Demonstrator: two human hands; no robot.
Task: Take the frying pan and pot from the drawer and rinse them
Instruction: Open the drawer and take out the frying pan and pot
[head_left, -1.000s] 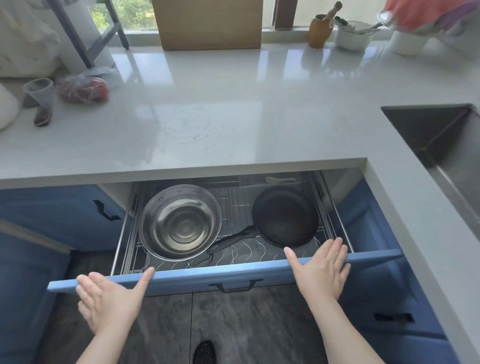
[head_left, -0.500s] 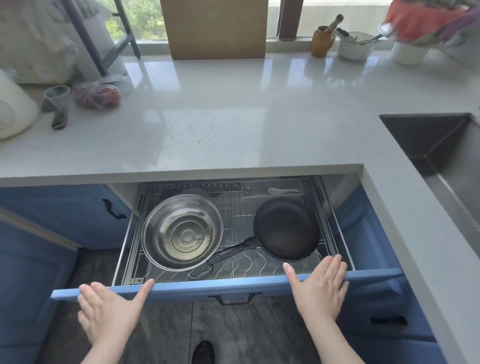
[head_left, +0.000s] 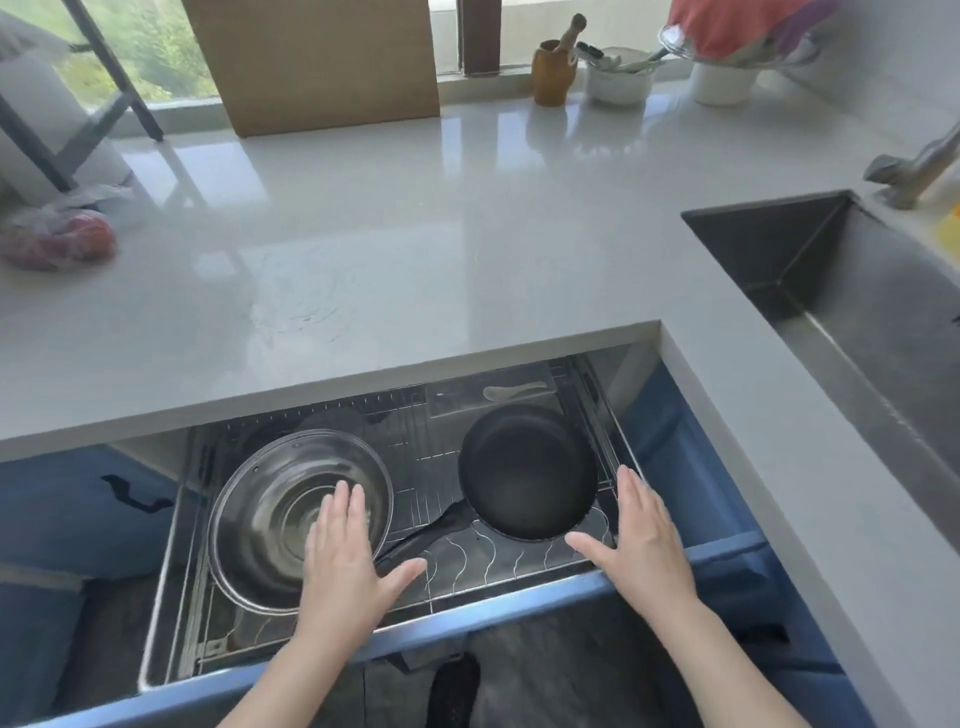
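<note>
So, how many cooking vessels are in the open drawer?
2. The steel pot lies on the left, the black pan on the right. Something dark behind the pot may be another.

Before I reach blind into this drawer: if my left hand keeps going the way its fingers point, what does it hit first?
Probably the pot: the left hand is open over its bowl, fingers aimed at the far wall. Height above it is unclear.

Drawer open; access from above unobstructed at front. Countertop edge overhangs the rear. Steel pot and frying pan lie apart; pan handle crosses the gap, apparently touching the pot.
</note>
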